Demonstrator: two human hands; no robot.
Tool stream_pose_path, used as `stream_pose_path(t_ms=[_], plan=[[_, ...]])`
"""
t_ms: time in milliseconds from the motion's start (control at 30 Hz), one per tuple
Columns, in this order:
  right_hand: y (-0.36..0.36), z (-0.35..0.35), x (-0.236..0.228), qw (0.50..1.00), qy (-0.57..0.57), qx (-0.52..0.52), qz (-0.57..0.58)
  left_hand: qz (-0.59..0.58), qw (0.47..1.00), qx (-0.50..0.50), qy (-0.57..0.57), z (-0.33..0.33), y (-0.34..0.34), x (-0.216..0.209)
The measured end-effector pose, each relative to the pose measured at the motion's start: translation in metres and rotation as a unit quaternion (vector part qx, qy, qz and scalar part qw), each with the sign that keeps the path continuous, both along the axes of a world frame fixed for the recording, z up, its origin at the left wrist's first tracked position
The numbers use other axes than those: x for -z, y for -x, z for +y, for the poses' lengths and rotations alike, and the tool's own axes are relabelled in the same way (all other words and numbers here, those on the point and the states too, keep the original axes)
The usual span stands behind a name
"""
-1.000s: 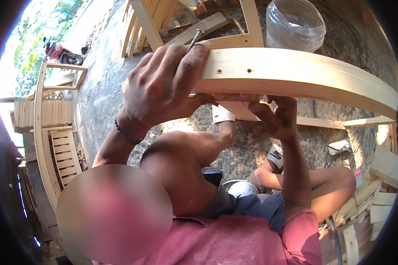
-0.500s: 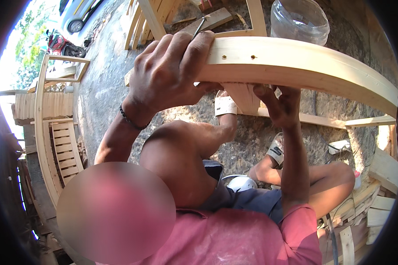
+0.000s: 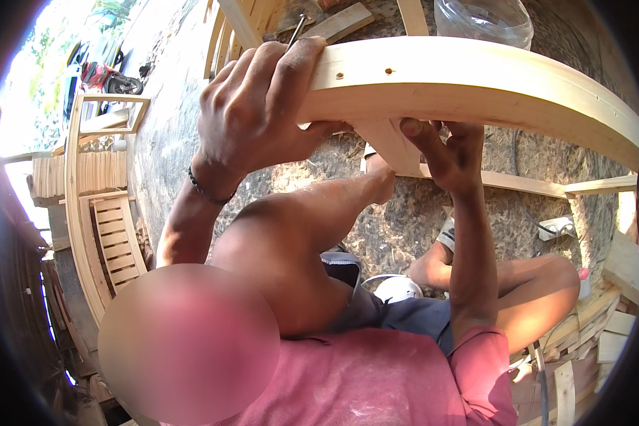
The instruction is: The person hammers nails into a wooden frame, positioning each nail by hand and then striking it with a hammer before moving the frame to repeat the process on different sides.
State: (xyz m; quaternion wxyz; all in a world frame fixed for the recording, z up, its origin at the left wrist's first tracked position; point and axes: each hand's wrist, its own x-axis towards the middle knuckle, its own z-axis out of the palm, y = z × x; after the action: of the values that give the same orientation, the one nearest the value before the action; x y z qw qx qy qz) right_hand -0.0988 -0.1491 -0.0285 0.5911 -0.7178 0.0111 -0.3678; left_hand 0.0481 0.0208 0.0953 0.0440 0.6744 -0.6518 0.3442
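Note:
A pale wooden beam [image 3: 490,99], part of a frame, spans the upper picture with two dark holes near its left end. My left hand [image 3: 252,113] is closed around that end, its thumb below the beam. A metal nail [image 3: 297,31] sticks up between the fingers of this hand. Under the beam, my right hand [image 3: 453,157] is closed on its lower edge with the thumb up; its fingertips are partly hidden behind the wood. Between the hands a wooden upright [image 3: 390,145] meets the beam's underside and slants away toward the ground.
A lower rail [image 3: 518,185] runs near the ground. Beyond the beam stands a clear plastic container [image 3: 483,23]. Slatted wooden furniture [image 3: 117,238] is at the left, with a red motorcycle [image 3: 106,79] farther off. A white power socket box [image 3: 557,227] and wood offcuts [image 3: 621,323] lie at the right.
The beam and both hands sit slightly higher in the picture, the left hand also farther left, as the view has shifted. Both grips look the same, and the nail stays between my left fingers.

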Motion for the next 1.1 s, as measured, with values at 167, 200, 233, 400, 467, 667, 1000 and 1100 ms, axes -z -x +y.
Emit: stream_pose_path(t_ms=[167,200,233,400,467,667,1000,1100], plan=[[-0.012,-0.007,0.005,1.000,0.009,0.013,-0.017,0.011,1.000,0.007,-0.014,-0.003,-0.017,0.007],[-0.016,-0.009,0.005,1.000,0.015,0.023,-0.012,-0.009,1.000,0.013,-0.014,-0.005,-0.022,0.010],[-0.021,-0.011,0.005,0.999,0.021,0.033,-0.007,-0.017,1.000,0.016,-0.010,-0.009,-0.029,0.011],[-0.048,-0.011,0.013,0.991,-0.076,0.108,0.011,-0.025,0.999,-0.038,-0.023,-0.031,-0.059,0.017],[-0.047,-0.011,0.027,0.980,-0.102,0.173,0.007,-0.007,0.998,-0.050,-0.024,-0.039,-0.064,0.019],[-0.023,-0.027,0.085,0.930,-0.211,0.243,0.176,0.032,0.996,-0.073,-0.037,-0.056,-0.067,0.022],[-0.055,-0.002,0.051,0.954,-0.060,0.294,-0.017,0.050,0.993,-0.100,-0.044,-0.066,-0.064,0.017],[-0.072,-0.003,0.038,0.935,-0.026,0.351,-0.045,0.053,0.992,-0.105,-0.041,-0.065,-0.063,0.020]])
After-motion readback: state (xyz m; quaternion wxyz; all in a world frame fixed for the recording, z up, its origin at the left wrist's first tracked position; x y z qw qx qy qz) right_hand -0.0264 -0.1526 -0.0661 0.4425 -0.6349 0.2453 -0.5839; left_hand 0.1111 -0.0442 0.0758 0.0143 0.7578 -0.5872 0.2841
